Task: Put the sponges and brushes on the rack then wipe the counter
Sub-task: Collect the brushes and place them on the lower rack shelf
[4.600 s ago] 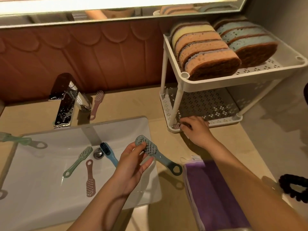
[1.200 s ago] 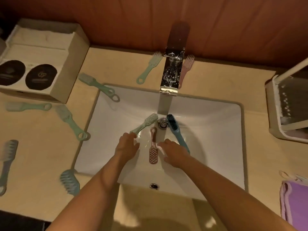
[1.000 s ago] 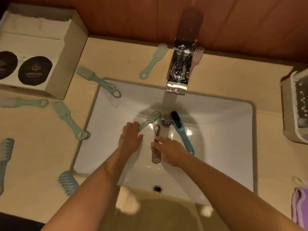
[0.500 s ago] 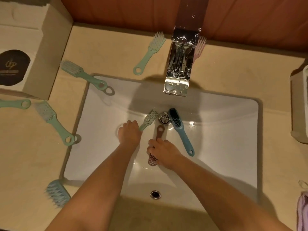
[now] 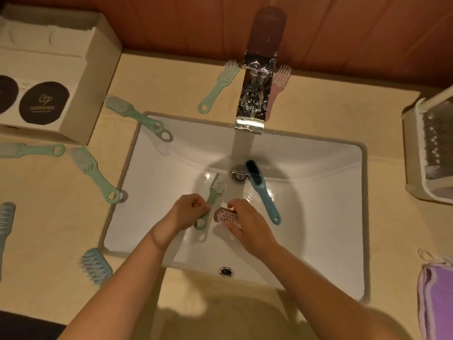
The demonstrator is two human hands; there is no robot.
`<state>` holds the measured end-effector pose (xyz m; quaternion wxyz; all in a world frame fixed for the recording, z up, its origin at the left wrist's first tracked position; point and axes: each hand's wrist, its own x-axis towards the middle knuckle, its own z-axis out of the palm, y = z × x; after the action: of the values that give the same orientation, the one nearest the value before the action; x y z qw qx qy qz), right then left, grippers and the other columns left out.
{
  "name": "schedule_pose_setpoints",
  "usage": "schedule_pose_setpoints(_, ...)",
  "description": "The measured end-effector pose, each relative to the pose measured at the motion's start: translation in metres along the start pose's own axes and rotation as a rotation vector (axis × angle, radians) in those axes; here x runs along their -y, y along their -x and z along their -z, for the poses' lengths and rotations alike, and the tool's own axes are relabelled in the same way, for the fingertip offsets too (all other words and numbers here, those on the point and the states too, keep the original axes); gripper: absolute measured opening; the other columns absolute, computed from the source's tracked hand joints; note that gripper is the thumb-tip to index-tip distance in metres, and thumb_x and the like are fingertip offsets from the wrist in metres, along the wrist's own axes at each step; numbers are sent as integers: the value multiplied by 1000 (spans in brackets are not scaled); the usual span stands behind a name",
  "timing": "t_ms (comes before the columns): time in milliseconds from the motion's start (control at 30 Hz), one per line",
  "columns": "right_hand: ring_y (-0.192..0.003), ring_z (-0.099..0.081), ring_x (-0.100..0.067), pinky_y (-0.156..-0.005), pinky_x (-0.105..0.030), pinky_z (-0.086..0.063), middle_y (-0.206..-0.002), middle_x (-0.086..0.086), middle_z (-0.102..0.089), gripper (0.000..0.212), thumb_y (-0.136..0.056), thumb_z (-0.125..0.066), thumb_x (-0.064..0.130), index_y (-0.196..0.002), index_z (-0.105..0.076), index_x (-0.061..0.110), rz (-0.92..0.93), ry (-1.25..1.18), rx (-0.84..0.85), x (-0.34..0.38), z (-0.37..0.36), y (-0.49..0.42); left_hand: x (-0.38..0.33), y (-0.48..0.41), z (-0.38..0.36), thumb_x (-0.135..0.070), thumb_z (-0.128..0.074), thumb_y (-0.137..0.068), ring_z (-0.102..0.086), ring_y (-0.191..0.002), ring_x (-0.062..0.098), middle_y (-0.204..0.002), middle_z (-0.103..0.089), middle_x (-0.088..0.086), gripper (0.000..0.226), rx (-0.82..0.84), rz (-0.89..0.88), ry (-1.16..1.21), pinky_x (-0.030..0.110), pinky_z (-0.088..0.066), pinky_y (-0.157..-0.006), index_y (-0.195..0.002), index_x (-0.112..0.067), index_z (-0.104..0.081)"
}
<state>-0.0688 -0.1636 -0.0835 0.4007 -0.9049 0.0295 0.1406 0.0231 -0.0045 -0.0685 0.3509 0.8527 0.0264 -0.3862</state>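
In the sink (image 5: 318, 192), just short of the drain (image 5: 239, 174), both hands are at work. The left hand (image 5: 187, 213) has its fingers curled round the handle of a green brush (image 5: 215, 190), whose pale bristle head points towards the drain. The right hand (image 5: 247, 228) grasps a pink brush (image 5: 225, 215) — only its bristle end shows, the handle hidden under the palm. These two brushes are just beside each other; whether they touch I cannot tell. A blue brush (image 5: 261, 190) with dark bristles lies loose in the basin to the right of the right hand, its head beside the drain. The tap (image 5: 255, 94) stands at the back of the counter (image 5: 171, 82), with a second green brush (image 5: 219, 88) to its left and a second pink brush (image 5: 280, 78) half hidden at its right. A third green brush (image 5: 133, 114) lies with its loop end over the sink's left rim, a fourth green brush (image 5: 94, 173) lies near that rim, and a pale blue brush (image 5: 95, 266) sits by the near left corner. A box (image 5: 93, 77) stands at the far left. The rack (image 5: 411, 155) is at the right edge of the view, well apart from the hands — and a purple cloth (image 5: 436, 298) lies on the counter nearer the person.
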Motion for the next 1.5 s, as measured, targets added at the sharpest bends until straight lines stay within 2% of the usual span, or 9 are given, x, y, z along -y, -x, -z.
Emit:
schedule_pose_setpoints(133,-83,-52,1,-69,-6,-42,-106,7,-49,38,-89,-60,22,-124,-49,14,-97,-266,-221,10,13,25,-10,42,-1,-20,-58,-90,-48,-62,14,-72,-55,4,15,54,13,234,21,-39,-57,-77,-12,-58)
schedule_pose_setpoints(267,-82,-60,-9,-61,-20,-52,-99,2,-60,21,-91,-58,28,-106,-58,15,-215,-527,-407,22,34,45,-25,77,-8,-21,-54,-93,-55,-60,8,-75,-60,2,17,76,-15,460,21,-43,-59,-80,-11,-58)
schedule_pose_setpoints(467,-67,-57,-2,-56,-11,-47,-78,3,-59,3,-88,-59,10,-91,-59,9,-294,-844,-607,39,72,75,-53,117,-20,-16,-46,-95,-49,-59,10,-66,-50,-1,20,167,-104,618,22,-44,-61,-78,-15,-55)
schedule_pose_setpoints(667,-102,-62,-15,-95,-33,-50,-108,-3,-67,22,-91,-56,30,-109,-62,18,-439,-1203,-798,36,101,106,-73,141,-36,-17,-52,-94,-62,-56,6,-77,-72,-3,9,196,-167,629,16,-45,-49,-96,-14,-61)
schedule_pose_setpoints(833,-93,-61,-9,-69,-19,-55,-110,-3,-62,23,-98,-46,23,-120,-52,18,-432,-1442,-805,22,128,131,-93,148,-54,-4,-50,-93,-65,-62,17,-74,-72,6,10,225,-170,705,19,-50,-49,-93,-9,-59)
schedule_pose_setpoints(967,-90,-61,-18,-85,-37,-51,-101,-9,-58,27,-97,-44,31,-122,-46,22,-471,-1648,-791,4,156,145,-120,146,-73,0,-44,-94,-64,-78,22,-79,-72,9,15,309,-177,724,31,-51,-72,-96,-7,-57)
schedule_pose_setpoints(1267,-54,-43,-14,-57,-31,-38,-64,-1,-48,32,-94,-47,45,-102,-65,19,-591,-1171,-820,-63,219,155,-195,125,-120,-4,-40,-96,-55,-62,12,-78,-62,5,15,213,-317,463,20,-49,-55,-91,-14,-51)
schedule_pose_setpoints(1400,-73,-52,-17,-69,-33,-49,-95,-7,-60,24,-96,-48,32,-113,-59,19,-643,-832,-828,-96,254,155,-220,107,-140,-10,-42,-96,-55,-63,13,-79,-63,4,14,203,-324,437,24,-47,-58,-88,-16,-51)
schedule_pose_setpoints(1500,-78,-55,-18,-68,-28,-43,-95,-5,-60,27,-92,-56,29,-112,-52,12,-653,-542,-877,-120,281,149,-235,93,-151,-11,-43,-96,-56,-65,14,-81,-63,4,14,203,-272,482,25,-47,-58,-86,-16,-51)
